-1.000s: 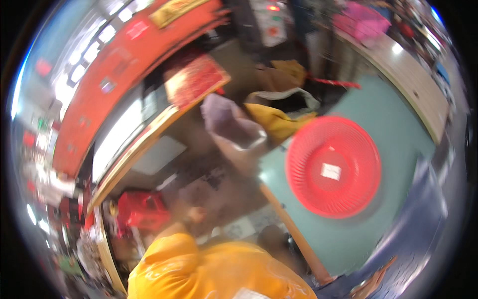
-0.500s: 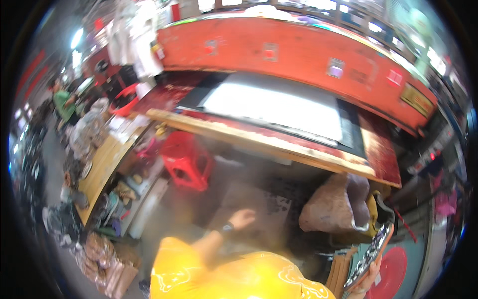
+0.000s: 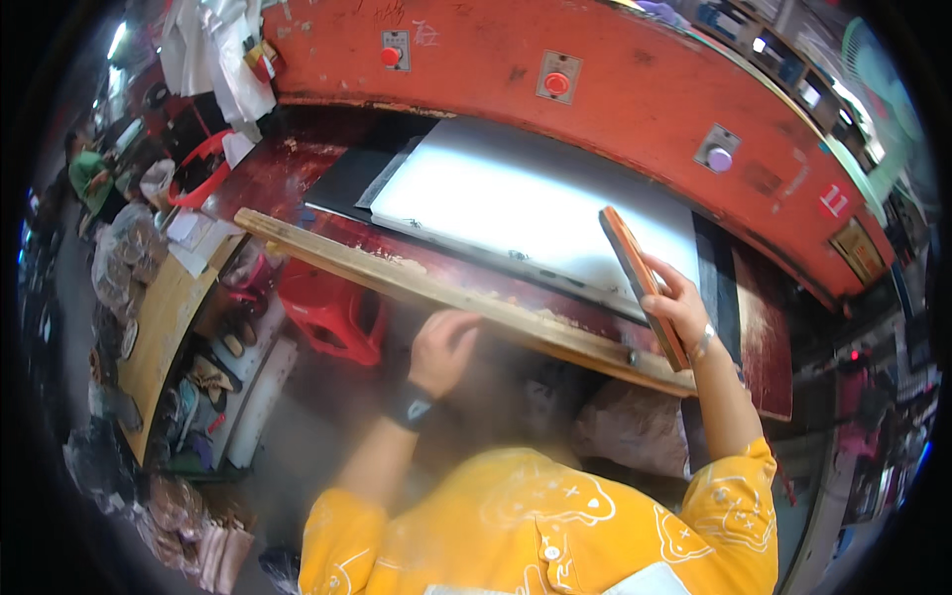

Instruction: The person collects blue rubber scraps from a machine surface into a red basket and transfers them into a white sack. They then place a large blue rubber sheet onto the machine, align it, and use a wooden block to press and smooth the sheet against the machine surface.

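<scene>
My right hand (image 3: 677,309) grips a cutting die (image 3: 640,283), a slab with an orange-brown wooden edge, tilted on its side above the right part of a thick white cutting board (image 3: 476,203). Its broad face is turned away from view. My left hand (image 3: 443,352) is empty, with loosely bent fingers and the thumb apart, close to the wooden rail (image 3: 416,283) along the front of the bed. Whether its fingertips touch the rail I cannot tell. The white board lies on a black sheet (image 3: 347,178) over the dark red bed (image 3: 288,149).
Behind the board runs an orange-red press beam (image 3: 476,59) with round buttons. A red stool (image 3: 332,307) stands below the rail on the left. Further left are a wooden side table (image 3: 164,357) and a red basket (image 3: 201,171). A brown sack (image 3: 635,421) sits underneath.
My right hand has lifted the cutting die from low at the right to above the white board. My left hand has risen towards the rail. The view has moved closer to the press.
</scene>
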The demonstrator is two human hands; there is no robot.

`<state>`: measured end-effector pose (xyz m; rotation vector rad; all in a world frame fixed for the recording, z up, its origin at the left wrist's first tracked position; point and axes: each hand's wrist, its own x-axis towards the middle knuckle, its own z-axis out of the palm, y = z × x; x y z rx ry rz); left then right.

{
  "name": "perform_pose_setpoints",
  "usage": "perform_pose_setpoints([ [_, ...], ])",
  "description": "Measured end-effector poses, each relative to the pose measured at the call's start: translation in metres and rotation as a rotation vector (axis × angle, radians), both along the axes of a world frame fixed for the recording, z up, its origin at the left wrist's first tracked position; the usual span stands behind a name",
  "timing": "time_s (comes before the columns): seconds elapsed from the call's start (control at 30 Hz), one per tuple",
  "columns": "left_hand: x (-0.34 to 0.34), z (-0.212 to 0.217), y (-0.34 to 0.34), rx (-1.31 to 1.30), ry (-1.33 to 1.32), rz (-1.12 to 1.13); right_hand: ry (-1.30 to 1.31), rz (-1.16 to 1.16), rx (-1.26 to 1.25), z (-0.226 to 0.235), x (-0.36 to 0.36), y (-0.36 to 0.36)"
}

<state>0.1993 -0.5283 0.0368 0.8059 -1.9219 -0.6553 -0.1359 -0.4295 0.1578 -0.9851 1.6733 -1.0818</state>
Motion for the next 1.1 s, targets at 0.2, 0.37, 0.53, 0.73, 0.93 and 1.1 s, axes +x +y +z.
perform_pose_setpoints([
  [0.2, -0.062, 0.006, -0.057, -0.022, -0.347, 0.097, 0.482, 0.266, -0.157, -0.024, -0.032, -0.15],
  [0.37, -0.069, 0.003, -0.053, -0.073, -0.357, 0.193, 0.907, 0.284, -0.022, -0.034, -0.023, -0.223],
  [0.53, -0.07, 0.005, -0.056, -0.011, -0.384, 0.163, 0.869, 0.21, 0.029, -0.033, -0.004, -0.275],
  [0.73, -0.042, 0.012, -0.085, 0.425, -0.201, 0.096, 1.025, 0.316, -0.078, -0.046, -0.037, -0.228],
  [0.93, 0.03, 0.006, -0.23, 0.162, -0.277, 0.176, 0.72, -0.54, -0.022, -0.061, -0.114, -0.07],
  [1.1, 0.059, -0.012, -0.288, 0.293, -0.212, -0.098, 0.786, -0.565, -0.055, -0.097, -0.095, 0.008],
])
